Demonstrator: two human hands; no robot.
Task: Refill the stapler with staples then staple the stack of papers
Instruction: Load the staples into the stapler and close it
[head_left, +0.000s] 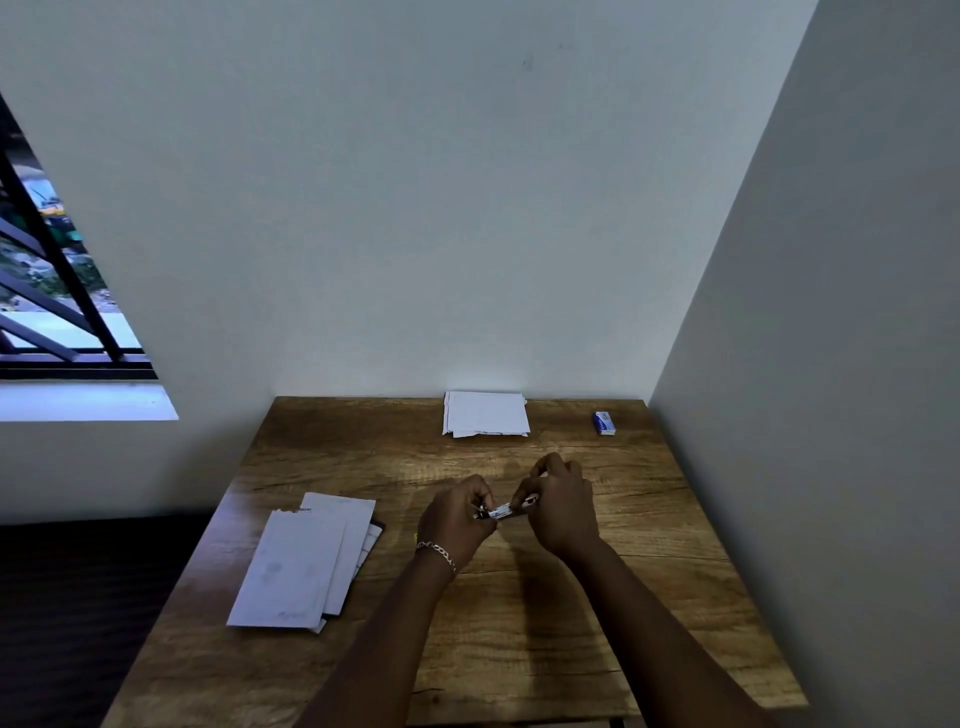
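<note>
Holding the small metal stapler (506, 512) just above the middle of the bench (649, 571), the person has both hands on it at once: the left hand (457, 519) has its fingers curled round the stapler's nine o'clock end, and the right hand (561, 506) has its fingers pinched on the three o'clock end, with the thumb side reaching up toward twelve o'clock. Whether the magazine is open yet, or whether a strip of staples is already between the fingers, is too small to tell. By my judgement this is the loading step, and doing it well means keeping the body steady in the left hand while the right works the top or the pusher, with the channel facing up so the strip sits flat and does not break. From the stapler, a loose stack of white papers (485, 414) lies at twelve o'clock against the wall, and the small blue staple box (604, 422) sits at one o'clock near the bench's far corner, well apart from the hands. At eight o'clock another spread of white sheets (306, 561) lies over something dark, near the bench's edge. A chain bracelet (436, 552) circles the left wrist.
</note>
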